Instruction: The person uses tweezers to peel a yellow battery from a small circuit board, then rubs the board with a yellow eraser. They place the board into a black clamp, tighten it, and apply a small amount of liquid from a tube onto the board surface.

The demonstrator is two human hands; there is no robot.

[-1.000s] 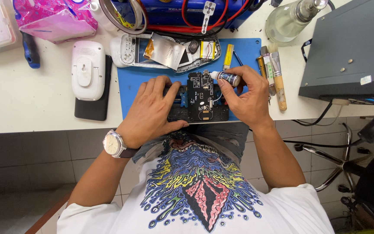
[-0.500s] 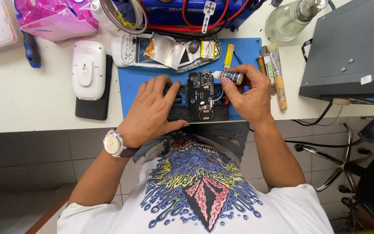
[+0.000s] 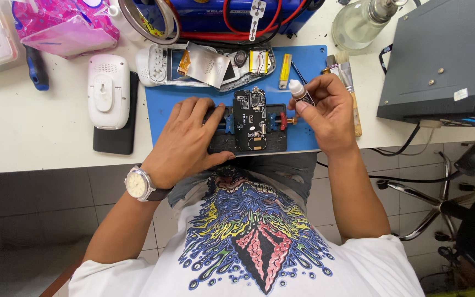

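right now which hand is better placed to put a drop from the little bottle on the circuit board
Right. The right hand has the small white-capped bottle in its grip, just right of the circuit board. The left hand lies flat on the black holder, steadying it.

We wear a white short-sleeved T-shirt (image 3: pixel 259 258) with a large, symmetric print down the chest: dark blue wavy lines at the top, yellow and green bands curling out to the sides, and a pink-red pointed shape outlined in black at the centre, edged with small blue drops. On our left wrist sits a round watch (image 3: pixel 137 183) with a pale dial, a silver case and a dark brown strap. Our forearms are bare below the sleeves, and grey-black patterned trousers (image 3: pixel 281 170) show at our lap.
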